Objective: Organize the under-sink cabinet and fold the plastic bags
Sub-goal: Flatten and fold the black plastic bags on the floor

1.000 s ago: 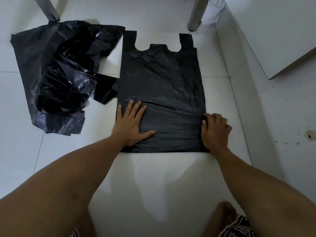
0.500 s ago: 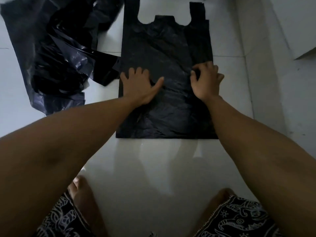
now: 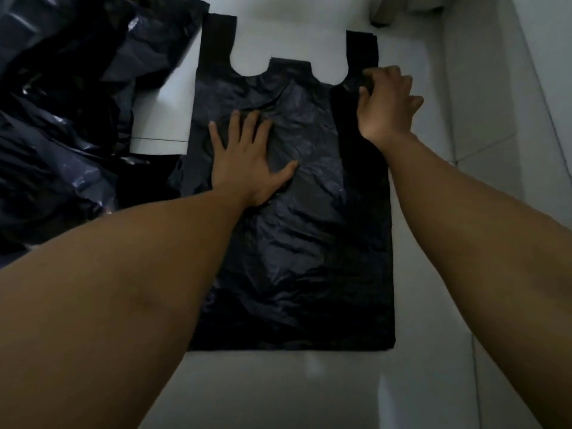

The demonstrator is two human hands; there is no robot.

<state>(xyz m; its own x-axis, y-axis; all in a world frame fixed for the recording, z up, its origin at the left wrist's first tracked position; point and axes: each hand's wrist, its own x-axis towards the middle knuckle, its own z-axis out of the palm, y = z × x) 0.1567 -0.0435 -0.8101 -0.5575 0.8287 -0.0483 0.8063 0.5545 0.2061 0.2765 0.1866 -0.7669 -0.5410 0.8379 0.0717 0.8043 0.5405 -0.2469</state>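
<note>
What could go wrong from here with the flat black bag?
The right hand seems to pinch the flat bag near its right handle; a hard pull could stretch or tear the thin plastic.
Only the left hand presses it down, so it may slide on the smooth floor.
The crumpled pile touches its left edge and could get dragged along.

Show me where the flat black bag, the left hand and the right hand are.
flat black bag (image 3: 309, 258), head view, its wrinkled middle.
left hand (image 3: 247, 162), head view, back of the hand.
right hand (image 3: 387, 109), head view, back of the hand.
</note>
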